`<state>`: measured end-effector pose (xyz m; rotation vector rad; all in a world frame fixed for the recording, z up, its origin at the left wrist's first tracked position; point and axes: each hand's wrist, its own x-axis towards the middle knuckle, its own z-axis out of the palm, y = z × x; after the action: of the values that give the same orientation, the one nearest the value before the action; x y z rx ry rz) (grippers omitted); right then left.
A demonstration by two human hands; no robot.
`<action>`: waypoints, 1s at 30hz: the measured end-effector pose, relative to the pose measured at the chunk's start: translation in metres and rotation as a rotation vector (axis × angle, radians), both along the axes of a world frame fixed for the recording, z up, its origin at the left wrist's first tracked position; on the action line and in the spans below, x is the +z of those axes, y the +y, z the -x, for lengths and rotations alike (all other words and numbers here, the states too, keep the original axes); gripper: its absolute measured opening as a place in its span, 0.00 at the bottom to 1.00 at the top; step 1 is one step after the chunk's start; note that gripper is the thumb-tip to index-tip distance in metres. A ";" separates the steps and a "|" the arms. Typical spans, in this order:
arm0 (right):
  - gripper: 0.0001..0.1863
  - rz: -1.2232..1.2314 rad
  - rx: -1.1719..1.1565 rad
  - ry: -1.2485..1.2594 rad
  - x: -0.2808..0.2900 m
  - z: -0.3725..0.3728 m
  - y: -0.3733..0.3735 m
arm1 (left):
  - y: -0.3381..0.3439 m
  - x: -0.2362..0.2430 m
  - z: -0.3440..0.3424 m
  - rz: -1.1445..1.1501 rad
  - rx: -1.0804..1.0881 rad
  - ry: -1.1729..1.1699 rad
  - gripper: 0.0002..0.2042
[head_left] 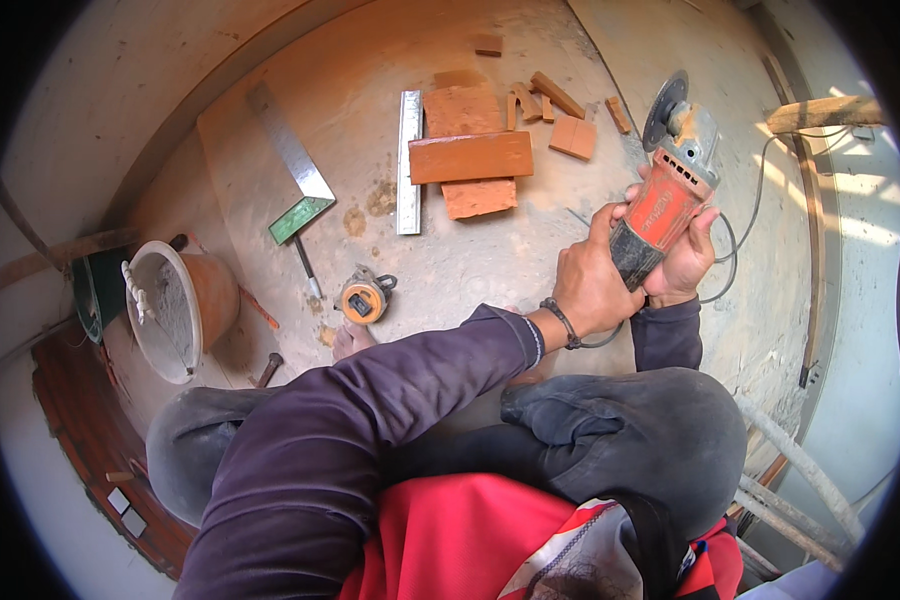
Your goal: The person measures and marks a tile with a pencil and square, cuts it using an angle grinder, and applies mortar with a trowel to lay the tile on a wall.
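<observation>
1 angle grinder, past the right knee: left hand wrapped round its grip, right hand cupping it. Floor: 1 tape measure, 1 square, 1 straightedge, 1 smooth brick crosswise on rougher brick.

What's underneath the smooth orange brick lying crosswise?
Rough orange brick shows past both long edges of the crosswise brick. The part directly beneath is hidden; it may be one piece or two.
</observation>
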<state>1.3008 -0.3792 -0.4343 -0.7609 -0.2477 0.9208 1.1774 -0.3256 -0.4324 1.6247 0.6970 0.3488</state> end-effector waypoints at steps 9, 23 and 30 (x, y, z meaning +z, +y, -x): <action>0.45 0.062 0.029 -0.123 0.011 -0.005 0.000 | -0.003 -0.006 -0.004 0.076 -0.009 -0.081 0.43; 0.20 0.687 0.043 -0.756 0.032 -0.002 0.007 | 0.057 -0.015 -0.011 0.409 -0.339 -0.252 0.48; 0.22 0.795 -0.023 -1.152 0.022 0.009 0.013 | 0.052 -0.003 -0.044 0.555 -0.018 -0.232 0.38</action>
<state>1.2914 -0.3663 -0.4121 -1.9969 -0.8977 0.4357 1.2210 -0.2734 -0.4352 1.0441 0.5402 0.2921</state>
